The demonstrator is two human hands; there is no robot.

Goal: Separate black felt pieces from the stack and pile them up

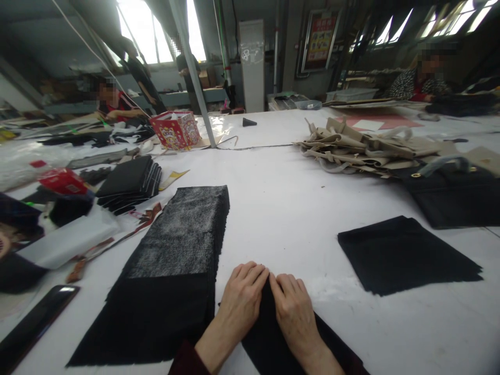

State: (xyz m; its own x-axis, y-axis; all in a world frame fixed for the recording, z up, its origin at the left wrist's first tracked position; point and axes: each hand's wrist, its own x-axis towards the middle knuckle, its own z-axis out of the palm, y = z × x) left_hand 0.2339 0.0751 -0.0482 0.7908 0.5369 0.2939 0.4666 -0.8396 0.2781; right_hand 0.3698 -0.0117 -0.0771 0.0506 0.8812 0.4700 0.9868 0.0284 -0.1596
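A black fabric piece (269,328) lies on the white table in front of me, its far end narrowing to a folded corner between my hands. My left hand (244,291) presses on its left edge with the fingers curled together. On the other edge rests my right hand (292,307), fingers bent and thumb near the corner. Both hands are closed on the cloth. Left of them is a tall stack of black fabric pieces (156,312), its far half a speckled grey. A lower pile of black fabric pieces (406,255) lies to the right.
Beige fabric pieces (351,143) are heaped at the back right beside a black bag (461,192). A phone (37,323), folded dark cloth (128,179) and a red box (175,130) are on the left. A metal pole (199,88) rises from the table. Several people are farther back.
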